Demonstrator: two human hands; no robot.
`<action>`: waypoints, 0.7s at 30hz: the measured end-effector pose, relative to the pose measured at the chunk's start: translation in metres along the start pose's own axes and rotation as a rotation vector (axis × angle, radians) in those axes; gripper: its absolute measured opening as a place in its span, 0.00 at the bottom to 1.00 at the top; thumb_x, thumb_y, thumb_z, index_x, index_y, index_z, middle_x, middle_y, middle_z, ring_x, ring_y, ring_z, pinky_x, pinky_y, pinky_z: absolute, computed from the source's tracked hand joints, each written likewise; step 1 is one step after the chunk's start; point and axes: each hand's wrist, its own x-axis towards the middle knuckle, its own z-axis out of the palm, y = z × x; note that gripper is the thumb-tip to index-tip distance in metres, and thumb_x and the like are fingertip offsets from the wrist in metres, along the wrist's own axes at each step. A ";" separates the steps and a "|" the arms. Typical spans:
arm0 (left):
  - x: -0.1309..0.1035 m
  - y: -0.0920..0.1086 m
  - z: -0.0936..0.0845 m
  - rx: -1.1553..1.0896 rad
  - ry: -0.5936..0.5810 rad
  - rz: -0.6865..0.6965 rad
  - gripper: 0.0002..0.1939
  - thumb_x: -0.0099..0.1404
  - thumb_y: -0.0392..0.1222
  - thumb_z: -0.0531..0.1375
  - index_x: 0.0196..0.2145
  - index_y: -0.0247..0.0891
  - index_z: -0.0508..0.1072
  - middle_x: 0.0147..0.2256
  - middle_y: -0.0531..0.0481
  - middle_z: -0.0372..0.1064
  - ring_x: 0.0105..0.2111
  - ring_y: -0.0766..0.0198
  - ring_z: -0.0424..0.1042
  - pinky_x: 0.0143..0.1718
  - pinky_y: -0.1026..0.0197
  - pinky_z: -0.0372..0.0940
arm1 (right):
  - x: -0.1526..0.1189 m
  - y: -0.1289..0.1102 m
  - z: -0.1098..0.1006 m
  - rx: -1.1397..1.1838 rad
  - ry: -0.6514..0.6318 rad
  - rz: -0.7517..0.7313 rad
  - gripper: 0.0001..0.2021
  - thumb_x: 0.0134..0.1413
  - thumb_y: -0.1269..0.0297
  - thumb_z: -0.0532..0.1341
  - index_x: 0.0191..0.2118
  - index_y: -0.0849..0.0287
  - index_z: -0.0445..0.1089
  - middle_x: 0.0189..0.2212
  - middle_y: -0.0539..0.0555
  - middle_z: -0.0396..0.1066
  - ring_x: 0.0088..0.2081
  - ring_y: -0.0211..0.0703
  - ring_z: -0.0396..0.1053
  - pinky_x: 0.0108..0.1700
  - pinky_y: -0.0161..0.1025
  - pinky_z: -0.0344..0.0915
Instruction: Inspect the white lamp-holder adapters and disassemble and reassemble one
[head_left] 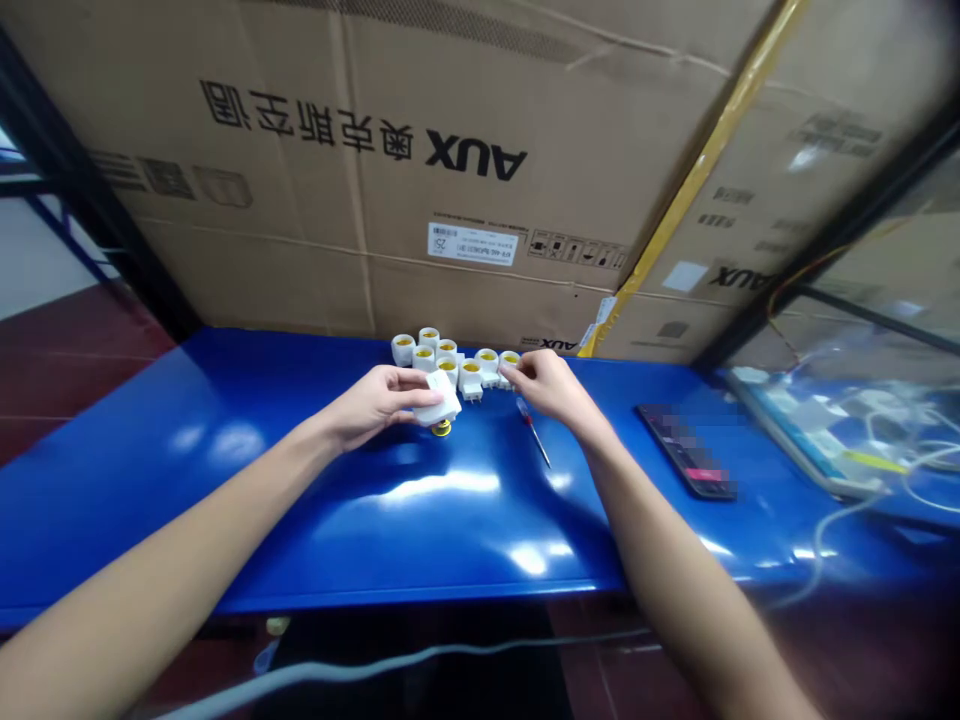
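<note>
My left hand (382, 405) is closed on a white plastic piece (437, 400), with a yellow round part (442, 428) showing below it. Several white lamp sockets (471, 376) with yellow insides stand grouped at the back of the blue table. At the right end of that group, my right hand (544, 382) has its fingers pinched at a white socket (509, 360). A screwdriver (536, 436) with a red and clear handle lies just below my right hand, its tip pointing toward the front edge.
Large cardboard boxes (360, 240) stand behind the blue table (315, 560). A dark phone-like object (686, 450) lies to the right. Beyond it is a tray (795, 440) with white parts and cables. A pale cable (405, 660) crosses below the front edge.
</note>
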 end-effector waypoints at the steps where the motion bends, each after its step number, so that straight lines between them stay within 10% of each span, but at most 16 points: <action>1: 0.000 0.001 0.000 0.023 0.002 0.010 0.18 0.58 0.48 0.79 0.43 0.36 0.89 0.44 0.37 0.85 0.40 0.51 0.84 0.39 0.57 0.78 | -0.004 -0.009 0.004 0.196 -0.069 -0.056 0.22 0.71 0.47 0.64 0.30 0.59 0.76 0.26 0.55 0.75 0.26 0.43 0.69 0.32 0.40 0.65; 6: -0.003 0.006 -0.002 0.130 -0.050 0.024 0.20 0.59 0.53 0.78 0.45 0.39 0.89 0.42 0.38 0.86 0.40 0.48 0.85 0.36 0.57 0.76 | -0.022 -0.040 0.030 0.696 -0.456 -0.233 0.22 0.55 0.45 0.76 0.46 0.57 0.83 0.39 0.56 0.82 0.36 0.47 0.77 0.42 0.44 0.76; 21: 0.000 0.008 -0.017 0.265 -0.005 0.039 0.19 0.56 0.54 0.78 0.40 0.39 0.89 0.40 0.41 0.85 0.34 0.55 0.81 0.30 0.61 0.70 | -0.025 -0.035 0.043 0.909 -0.448 0.000 0.18 0.51 0.57 0.80 0.45 0.58 0.82 0.40 0.55 0.79 0.39 0.45 0.79 0.47 0.46 0.81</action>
